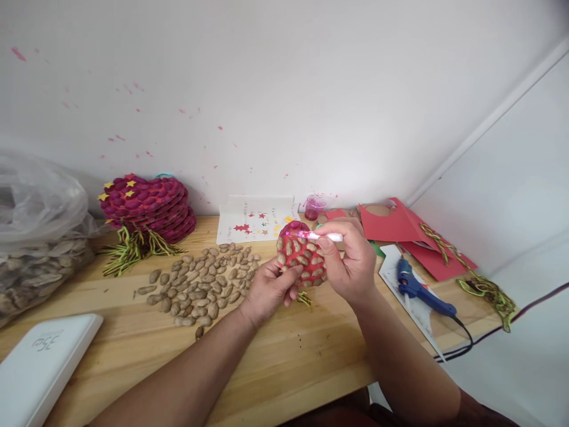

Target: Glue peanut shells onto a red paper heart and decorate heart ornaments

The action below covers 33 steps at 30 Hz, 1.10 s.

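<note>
My left hand (276, 283) grips the lower left edge of a red round card (291, 258) covered with glued peanuts, holding it tilted above the table. Between the thumb and fingers of my right hand (349, 258) is a white-handled paintbrush (329, 236), its tip smeared with pink paint. That tip touches the upper part of the card, where some peanuts are coloured magenta; those lower down are still plain brown. A green-and-dark yarn tassel (304, 298) hangs under the card. Behind it stands a small jar of magenta paint (313, 207).
Loose peanuts (200, 287) spread left of my hands. Farther left are stacked magenta peanut pieces (149, 204), a plastic bag of peanuts (40, 261) and a white power bank (53, 367). To the right lie a blue glue gun (422, 290), red card sheets (400, 231) and yarn (486, 296).
</note>
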Tool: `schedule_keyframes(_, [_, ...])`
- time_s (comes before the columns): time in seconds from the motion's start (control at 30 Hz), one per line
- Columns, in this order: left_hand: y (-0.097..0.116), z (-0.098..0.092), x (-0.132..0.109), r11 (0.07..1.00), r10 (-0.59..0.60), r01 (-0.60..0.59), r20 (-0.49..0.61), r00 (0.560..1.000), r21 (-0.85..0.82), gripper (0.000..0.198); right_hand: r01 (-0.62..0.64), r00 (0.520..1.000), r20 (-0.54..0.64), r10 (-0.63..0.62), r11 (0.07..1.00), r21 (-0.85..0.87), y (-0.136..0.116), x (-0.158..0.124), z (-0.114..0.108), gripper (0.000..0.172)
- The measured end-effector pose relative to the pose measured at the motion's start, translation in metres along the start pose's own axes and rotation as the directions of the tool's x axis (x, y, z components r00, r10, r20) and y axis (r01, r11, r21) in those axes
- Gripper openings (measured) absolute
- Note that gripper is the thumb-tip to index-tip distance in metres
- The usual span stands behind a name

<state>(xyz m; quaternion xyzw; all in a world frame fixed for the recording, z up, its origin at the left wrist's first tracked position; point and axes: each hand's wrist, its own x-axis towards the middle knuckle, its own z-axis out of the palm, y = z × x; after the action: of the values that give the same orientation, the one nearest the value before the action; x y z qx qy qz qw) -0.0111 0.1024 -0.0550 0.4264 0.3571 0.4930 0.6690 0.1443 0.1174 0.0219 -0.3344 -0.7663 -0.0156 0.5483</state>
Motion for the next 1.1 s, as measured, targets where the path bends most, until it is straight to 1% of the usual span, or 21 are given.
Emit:
schedule_keyframes(0.07, [0.0004,0.0001,-0.0001,0.999,-0.017,0.017,0.004,1.0,-0.034,0.043,-0.001,1.0,0.009,0.001,1.0,-0.017,0.0007,0.0,0.0003,0.013])
schedule_keyframes(0.2, [0.0007,0.0006,-0.0006,0.997,-0.036,0.038,0.021,0.999,-0.068,0.041,-0.008,0.999,-0.041,0.005,0.998,-0.057,0.0023,-0.0001,0.0009,0.013])
schedule_keyframes(0.43, [0.0008,0.0007,-0.0003,0.99,-0.06,0.06,0.0,0.998,-0.126,0.039,0.039,0.999,0.015,-0.038,0.998,-0.048,0.0012,-0.0009,0.0027,0.014])
schedule_keyframes(0.6, [0.0015,0.0009,-0.0015,0.989,-0.063,0.063,0.004,0.998,-0.134,0.039,0.006,1.0,-0.03,-0.007,0.999,-0.041,0.0026,-0.001,0.0026,0.014])
schedule_keyframes(0.77, [0.0025,0.0016,-0.0017,0.985,-0.069,0.068,0.004,0.998,-0.158,0.04,0.023,1.0,0.014,-0.022,0.998,-0.053,0.0019,-0.0012,0.0028,0.011])
schedule_keyframes(0.93, [0.0026,0.0011,-0.0015,0.988,-0.071,0.071,0.007,0.997,-0.14,0.039,0.016,0.999,-0.03,-0.02,0.994,-0.112,0.0024,-0.0007,0.0024,0.011])
schedule_keyframes(1.1, [0.0018,0.0006,-0.0011,0.988,-0.068,0.068,0.003,0.998,-0.139,0.039,0.026,1.0,0.007,-0.025,0.995,-0.099,0.0014,-0.001,0.0028,0.01])
